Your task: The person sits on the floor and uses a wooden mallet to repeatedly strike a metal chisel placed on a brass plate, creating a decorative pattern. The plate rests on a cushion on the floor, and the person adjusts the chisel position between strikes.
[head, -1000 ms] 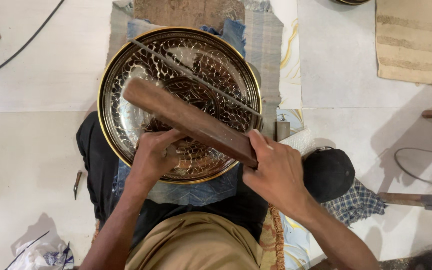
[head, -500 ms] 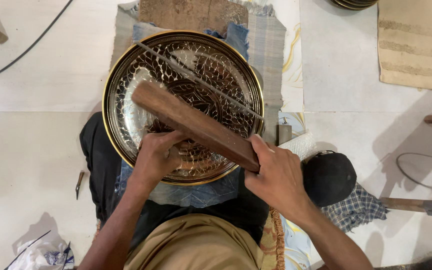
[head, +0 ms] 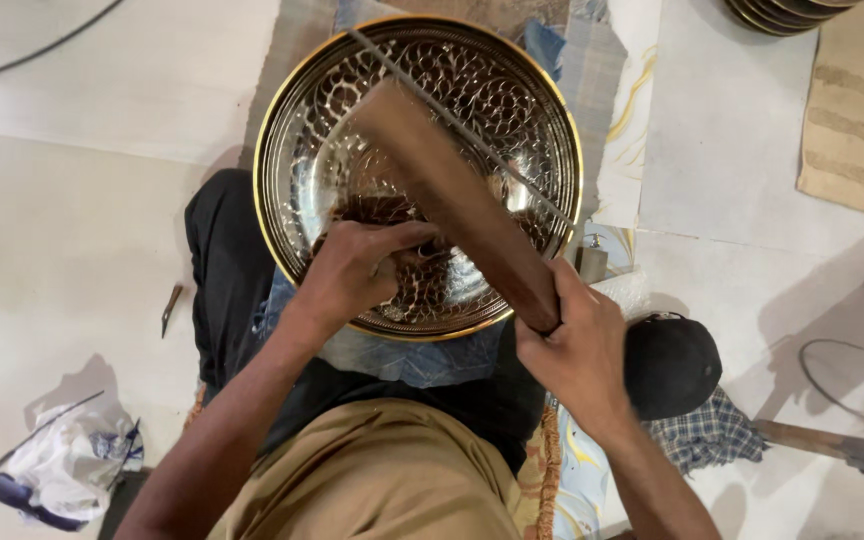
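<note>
Centre frame: right hand (head: pixel 580 345) clamps the wooden mallet (head: pixel 452 200), its long axis slanting up-left over the patterned metal bowl (head: pixel 292 130), where the left hand (head: pixel 357 270) pinches a mostly hidden small tool.

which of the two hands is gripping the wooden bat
The right hand, clenched round the wooden bat's lower end; the left hand rests inside the patterned tray instead.

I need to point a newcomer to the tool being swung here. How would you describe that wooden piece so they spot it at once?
Start at the big round hammered metal tray with the gold rim in the middle of the floor. Slanting across it is a long flat dark-brown wooden bat, gripped at its lower end by the right hand. Unlike the thin metal rod beside it, it is broad and wooden.
</note>
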`<move>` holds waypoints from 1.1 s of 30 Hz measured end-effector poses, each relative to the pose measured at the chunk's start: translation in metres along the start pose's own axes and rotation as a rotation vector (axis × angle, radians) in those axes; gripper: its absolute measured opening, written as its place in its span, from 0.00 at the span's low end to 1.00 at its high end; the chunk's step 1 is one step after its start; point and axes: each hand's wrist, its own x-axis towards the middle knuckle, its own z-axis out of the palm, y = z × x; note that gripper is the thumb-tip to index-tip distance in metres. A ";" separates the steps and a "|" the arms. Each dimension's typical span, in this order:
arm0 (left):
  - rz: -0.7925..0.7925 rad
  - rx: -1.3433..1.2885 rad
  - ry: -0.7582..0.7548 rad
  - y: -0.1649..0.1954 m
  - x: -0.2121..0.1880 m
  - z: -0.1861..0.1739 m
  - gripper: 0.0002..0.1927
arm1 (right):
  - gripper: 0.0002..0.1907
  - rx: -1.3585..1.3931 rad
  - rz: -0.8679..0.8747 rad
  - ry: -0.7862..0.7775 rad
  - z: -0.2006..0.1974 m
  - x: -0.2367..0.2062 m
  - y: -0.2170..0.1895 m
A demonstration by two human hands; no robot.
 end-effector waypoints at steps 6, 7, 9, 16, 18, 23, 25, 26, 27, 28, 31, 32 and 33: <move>0.030 0.015 -0.010 -0.005 -0.004 -0.001 0.33 | 0.20 0.181 0.000 0.021 0.007 -0.005 -0.005; 0.068 -0.001 0.008 -0.005 -0.005 -0.001 0.33 | 0.20 0.290 0.020 0.061 0.007 -0.005 -0.004; -0.085 0.047 -0.094 -0.005 -0.003 0.002 0.31 | 0.21 0.234 0.016 0.049 0.007 -0.007 -0.003; -0.035 0.090 -0.096 -0.005 -0.005 0.000 0.35 | 0.19 0.117 -0.040 0.021 0.018 -0.012 0.003; 0.014 0.066 -0.057 -0.005 -0.006 -0.001 0.34 | 0.19 0.160 -0.067 0.068 0.021 -0.012 0.003; 0.038 0.100 -0.060 -0.005 -0.007 0.001 0.35 | 0.21 -0.025 -0.041 -0.041 0.015 -0.019 0.010; -0.004 0.117 -0.123 -0.006 -0.005 0.001 0.36 | 0.17 0.156 0.055 -0.010 0.017 -0.022 0.012; 0.020 0.113 -0.115 -0.007 -0.005 0.001 0.35 | 0.15 0.246 0.099 0.003 0.019 -0.023 0.013; 0.033 0.104 -0.107 -0.007 -0.005 0.001 0.35 | 0.17 0.147 0.033 0.012 0.020 -0.024 0.013; 0.049 0.098 -0.099 -0.007 -0.006 0.001 0.34 | 0.19 0.050 -0.034 0.022 0.022 -0.024 0.013; 0.134 0.073 -0.012 -0.007 -0.006 0.004 0.31 | 0.15 0.275 -0.038 0.107 0.026 -0.023 0.010; 0.103 0.084 -0.029 -0.008 -0.006 0.005 0.31 | 0.13 0.431 -0.002 0.139 0.026 -0.023 0.009; 0.071 0.095 -0.046 -0.008 -0.007 0.006 0.30 | 0.16 0.262 -0.027 0.084 0.025 -0.023 0.009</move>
